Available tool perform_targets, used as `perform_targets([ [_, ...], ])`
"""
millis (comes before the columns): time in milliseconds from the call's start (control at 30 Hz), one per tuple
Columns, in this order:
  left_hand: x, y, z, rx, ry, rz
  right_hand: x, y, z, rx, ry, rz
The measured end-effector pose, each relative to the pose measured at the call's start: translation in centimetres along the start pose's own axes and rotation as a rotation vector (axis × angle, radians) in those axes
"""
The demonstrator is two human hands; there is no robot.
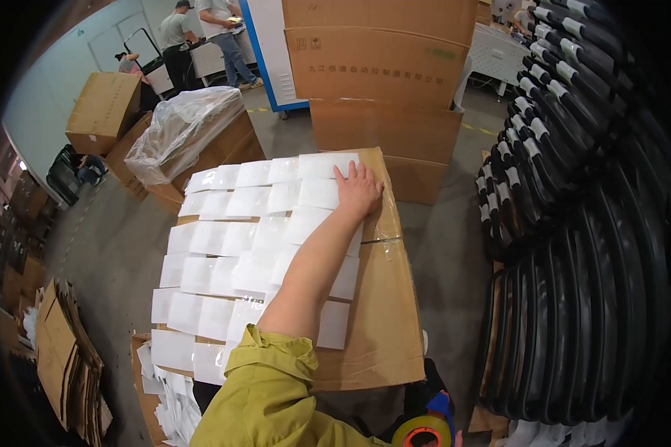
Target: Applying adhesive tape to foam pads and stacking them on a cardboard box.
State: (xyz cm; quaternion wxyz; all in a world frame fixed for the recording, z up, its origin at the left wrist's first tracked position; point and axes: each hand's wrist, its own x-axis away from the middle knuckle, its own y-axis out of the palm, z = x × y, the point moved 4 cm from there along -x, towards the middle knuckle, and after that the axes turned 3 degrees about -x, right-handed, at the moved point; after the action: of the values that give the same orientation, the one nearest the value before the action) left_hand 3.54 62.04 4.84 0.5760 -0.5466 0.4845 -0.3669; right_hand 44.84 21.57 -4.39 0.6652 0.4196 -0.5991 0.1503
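Note:
My left hand (359,192) lies flat with fingers spread at the far right corner of rows of white rectangular sheets (250,201). Its fingertips touch the last sheet of the far row; the thumb side rests on bare cardboard. The overlapping sheets cover most of a brown cardboard surface (384,313), and shiny clear strips show on some. My left forearm, in a yellow-green sleeve, hides part of the rows. At the bottom edge is a tape dispenser (441,406) with a yellow roll, orange core and blue part. Only a sliver of my right hand (458,439) shows beside it, seemingly gripping it.
Tall cardboard boxes (384,82) stand beyond the surface. A plastic-covered carton (183,134) is at far left. Black curved frames (574,298) are stacked high on the right. Flattened cardboard (63,365) and a box of white scraps (173,406) lie lower left. People work in the background.

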Motion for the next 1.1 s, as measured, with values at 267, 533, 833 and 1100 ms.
perform_targets([
  [267,2.5,-7.3,0.9,0.269,0.195,0.459,-3.8,-2.2,-0.8,0.035,-0.246,-0.211],
  [533,10.9,-23.1,-29.0,1.942,-0.628,1.068,-4.4,-0.4,-0.8,0.103,-0.360,-0.333],
  [833,12.1,-10.4,-23.5,0.594,-0.121,0.405,-3.9,1.8,1.3,0.265,-0.368,-0.397],
  [1100,3.5,-4.9,-20.0,0.433,-0.173,0.122,-3.8,0.1,1.0,0.276,-0.418,-0.236],
])
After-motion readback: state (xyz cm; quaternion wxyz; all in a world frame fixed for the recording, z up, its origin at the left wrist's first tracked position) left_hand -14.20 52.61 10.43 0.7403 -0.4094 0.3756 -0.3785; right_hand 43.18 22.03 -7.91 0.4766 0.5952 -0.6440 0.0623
